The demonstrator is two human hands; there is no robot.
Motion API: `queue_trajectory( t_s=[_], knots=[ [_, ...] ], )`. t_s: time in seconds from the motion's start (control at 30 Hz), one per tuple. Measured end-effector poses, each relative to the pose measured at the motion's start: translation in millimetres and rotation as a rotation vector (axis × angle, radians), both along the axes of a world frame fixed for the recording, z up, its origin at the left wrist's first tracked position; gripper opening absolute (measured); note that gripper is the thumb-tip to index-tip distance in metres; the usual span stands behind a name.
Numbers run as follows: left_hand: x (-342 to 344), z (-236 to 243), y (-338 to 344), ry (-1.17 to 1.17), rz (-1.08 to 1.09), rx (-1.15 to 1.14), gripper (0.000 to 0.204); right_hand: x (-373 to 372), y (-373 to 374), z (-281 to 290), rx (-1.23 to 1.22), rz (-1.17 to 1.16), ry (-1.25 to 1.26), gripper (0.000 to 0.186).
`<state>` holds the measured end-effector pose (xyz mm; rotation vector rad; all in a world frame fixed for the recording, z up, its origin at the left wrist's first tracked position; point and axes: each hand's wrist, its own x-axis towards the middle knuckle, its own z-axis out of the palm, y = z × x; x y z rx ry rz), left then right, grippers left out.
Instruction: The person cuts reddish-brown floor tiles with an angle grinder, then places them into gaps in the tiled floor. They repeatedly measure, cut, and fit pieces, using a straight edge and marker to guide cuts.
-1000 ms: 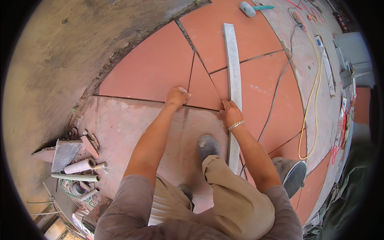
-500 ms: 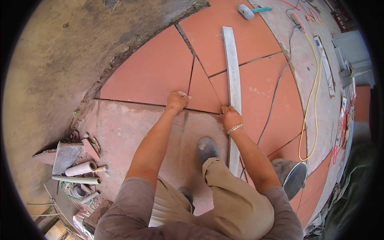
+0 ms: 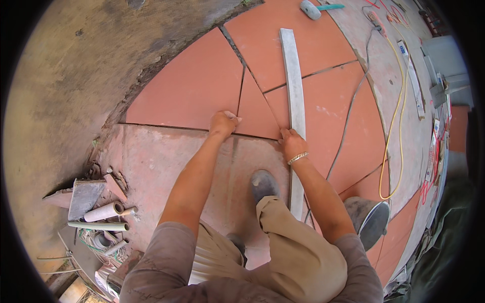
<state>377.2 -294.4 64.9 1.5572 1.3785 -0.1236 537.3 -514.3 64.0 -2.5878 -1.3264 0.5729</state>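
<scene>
A narrow wedge-shaped piece of terracotta floor tile (image 3: 256,112) lies in the gap between larger tiles. My left hand (image 3: 224,124) is closed at its near left corner, fingertips pinched at the edge. Its near right corner is under the closed fingers of my right hand (image 3: 292,144), which wears a chain bracelet (image 3: 297,158). The fingertips' undersides are hidden. Left of the wedge lies a large tile (image 3: 189,86). On the right, a long pale metal straightedge bar (image 3: 294,91) rests across the tiles, just beside my right hand.
A rubber mallet (image 3: 311,10) lies far off on the tiles. A bucket (image 3: 365,219) stands by my right elbow. Grey and yellow cables (image 3: 388,151) cross the right side. Tile offcuts, tubes (image 3: 103,212) and wire lie left, near the wall (image 3: 60,101). My shoe (image 3: 264,185) is on the bare floor.
The whole view has shifted slightly. Both hands stay at the near corners of the wedge-shaped tile, with almost no visible movement.
</scene>
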Motion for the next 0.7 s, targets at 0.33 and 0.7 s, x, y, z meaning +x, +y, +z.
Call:
queue_trajectory(
  t_s=[0.33, 0.7],
  knots=[
    [-1, -7, -1, -0.004, -0.021, 0.026, 0.023, 1, -3, 5, 0.068, -0.003, 0.071, 0.017],
    [-2, -15, -2, -0.017, -0.016, 0.045, 0.021, -2, -4, 0, 0.115, -0.016, 0.003, 0.019]
  ],
)
